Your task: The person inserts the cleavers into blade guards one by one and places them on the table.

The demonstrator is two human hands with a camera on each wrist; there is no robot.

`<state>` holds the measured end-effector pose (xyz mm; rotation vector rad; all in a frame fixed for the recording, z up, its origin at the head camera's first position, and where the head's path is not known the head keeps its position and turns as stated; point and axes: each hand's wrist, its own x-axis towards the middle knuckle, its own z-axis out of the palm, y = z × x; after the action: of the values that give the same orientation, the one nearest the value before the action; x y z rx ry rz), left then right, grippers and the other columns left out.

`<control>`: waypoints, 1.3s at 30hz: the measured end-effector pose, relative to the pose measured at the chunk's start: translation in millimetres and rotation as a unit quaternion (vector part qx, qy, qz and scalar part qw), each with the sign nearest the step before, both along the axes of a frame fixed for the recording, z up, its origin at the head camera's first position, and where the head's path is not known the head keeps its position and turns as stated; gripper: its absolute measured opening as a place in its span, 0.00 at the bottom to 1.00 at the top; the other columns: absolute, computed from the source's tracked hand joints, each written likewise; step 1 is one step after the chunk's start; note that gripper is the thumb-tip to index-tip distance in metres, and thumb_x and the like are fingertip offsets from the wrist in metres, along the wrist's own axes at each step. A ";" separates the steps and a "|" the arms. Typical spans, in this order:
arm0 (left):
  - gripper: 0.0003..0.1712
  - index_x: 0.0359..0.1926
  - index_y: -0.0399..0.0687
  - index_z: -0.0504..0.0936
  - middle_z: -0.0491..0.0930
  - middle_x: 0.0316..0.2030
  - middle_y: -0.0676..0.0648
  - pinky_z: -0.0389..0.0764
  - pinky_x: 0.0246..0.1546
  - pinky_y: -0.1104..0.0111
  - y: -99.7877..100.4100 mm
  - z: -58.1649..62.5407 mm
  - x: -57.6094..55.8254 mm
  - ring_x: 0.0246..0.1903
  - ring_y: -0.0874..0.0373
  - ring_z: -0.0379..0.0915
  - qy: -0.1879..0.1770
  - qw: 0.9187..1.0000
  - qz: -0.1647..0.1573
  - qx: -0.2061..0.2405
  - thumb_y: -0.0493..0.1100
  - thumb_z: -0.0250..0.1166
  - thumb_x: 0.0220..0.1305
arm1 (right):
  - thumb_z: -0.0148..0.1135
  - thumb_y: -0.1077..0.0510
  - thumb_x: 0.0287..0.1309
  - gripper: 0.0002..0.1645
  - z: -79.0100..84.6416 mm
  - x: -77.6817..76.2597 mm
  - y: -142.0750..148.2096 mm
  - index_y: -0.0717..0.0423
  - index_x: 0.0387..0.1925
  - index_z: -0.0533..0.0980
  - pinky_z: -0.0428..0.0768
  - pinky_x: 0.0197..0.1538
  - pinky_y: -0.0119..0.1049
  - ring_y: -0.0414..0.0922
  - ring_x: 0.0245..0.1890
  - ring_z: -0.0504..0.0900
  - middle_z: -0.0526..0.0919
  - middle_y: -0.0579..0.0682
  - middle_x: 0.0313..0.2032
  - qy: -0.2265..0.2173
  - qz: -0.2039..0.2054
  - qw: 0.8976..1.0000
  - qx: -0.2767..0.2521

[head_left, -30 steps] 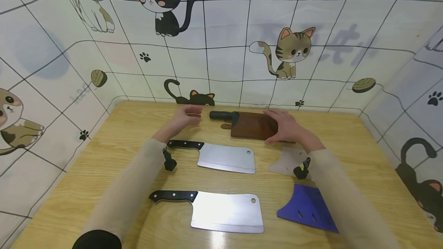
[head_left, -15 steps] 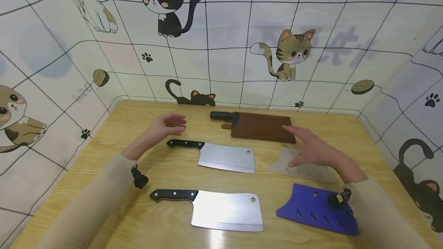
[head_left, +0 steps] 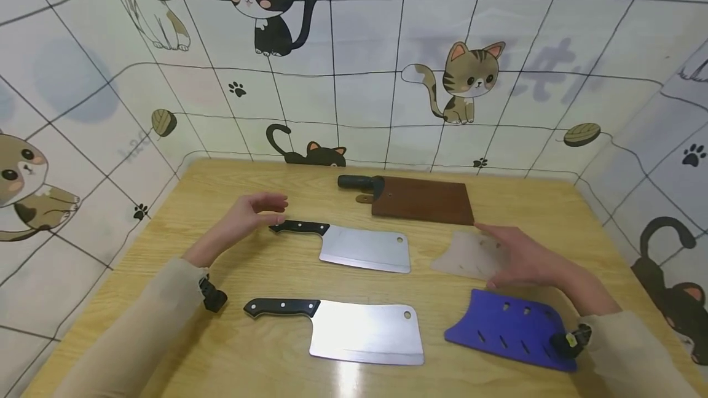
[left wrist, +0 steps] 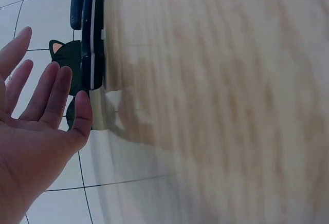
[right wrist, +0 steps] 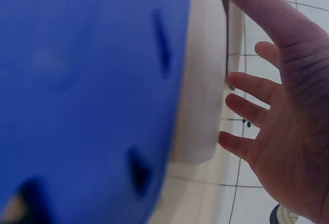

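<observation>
My left hand [head_left: 246,220] hovers with relaxed, parted fingers at the handle end of the upper cleaver [head_left: 365,249], which has a black riveted handle and a bare steel blade. In the left wrist view, that black handle [left wrist: 93,44] lies beyond the fingertips. Over the translucent white blade guard [head_left: 467,253] is my right hand [head_left: 525,260], its thumb and fingers spread around the guard and covering its right part. The right wrist view shows the white guard [right wrist: 201,80] close by the fingertips. Below it lies a slotted blue blade guard [head_left: 509,330].
Nearest the front lies a second, larger cleaver [head_left: 365,331], handle to the left. At the back, a dark-handled cleaver sits in a brown leather sheath [head_left: 426,200]. The wooden table [head_left: 221,361] meets a cat-patterned wall covering [head_left: 365,97] on its far side and sides.
My right hand has left the brown sheath and moved right and toward me, over the white guard. The left hand has drawn back leftward to the upper cleaver's handle.
</observation>
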<state>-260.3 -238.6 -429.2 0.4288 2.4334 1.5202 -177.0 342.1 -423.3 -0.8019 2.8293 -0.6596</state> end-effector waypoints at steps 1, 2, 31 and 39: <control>0.33 0.68 0.39 0.75 0.79 0.61 0.40 0.73 0.62 0.56 -0.3 -1.6 0.2 0.63 0.46 0.74 -0.002 1.000 -0.001 0.002 0.42 0.73 0.65 | 0.87 0.37 0.32 0.74 -1.4 1.1 2.1 0.74 0.72 0.61 0.69 0.60 0.67 0.70 0.65 0.69 0.70 0.72 0.66 0.002 0.002 1.000 0.000; 0.33 0.68 0.39 0.75 0.79 0.61 0.40 0.71 0.63 0.53 -0.4 -3.1 0.6 0.63 0.46 0.73 -0.004 1.000 -0.002 0.002 0.42 0.74 0.64 | 0.87 0.36 0.33 0.74 -2.4 2.3 3.5 0.74 0.72 0.62 0.69 0.60 0.67 0.69 0.64 0.69 0.70 0.71 0.66 0.001 0.001 1.000 -0.001; 0.27 0.61 0.35 0.80 0.83 0.54 0.39 0.72 0.60 0.51 21.0 -21.8 4.6 0.57 0.44 0.76 0.024 0.997 -0.015 -0.067 0.29 0.71 0.60 | 0.86 0.39 0.37 0.68 -13.6 8.7 13.7 0.60 0.76 0.62 0.67 0.59 0.70 0.70 0.66 0.64 0.69 0.69 0.68 -0.038 -0.078 0.996 0.000; 0.23 0.56 0.40 0.85 0.83 0.53 0.41 0.74 0.53 0.60 10.8 -21.7 2.4 0.51 0.48 0.75 0.010 0.997 -0.015 -0.068 0.32 0.74 0.58 | 0.86 0.40 0.37 0.66 -16.1 6.4 13.9 0.61 0.74 0.64 0.72 0.56 0.65 0.66 0.62 0.69 0.73 0.67 0.65 -0.008 -0.075 0.997 0.017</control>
<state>-257.9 -227.8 -451.0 0.4523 2.5145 1.3333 -170.6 356.0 -439.4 -0.5814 2.8982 -0.6328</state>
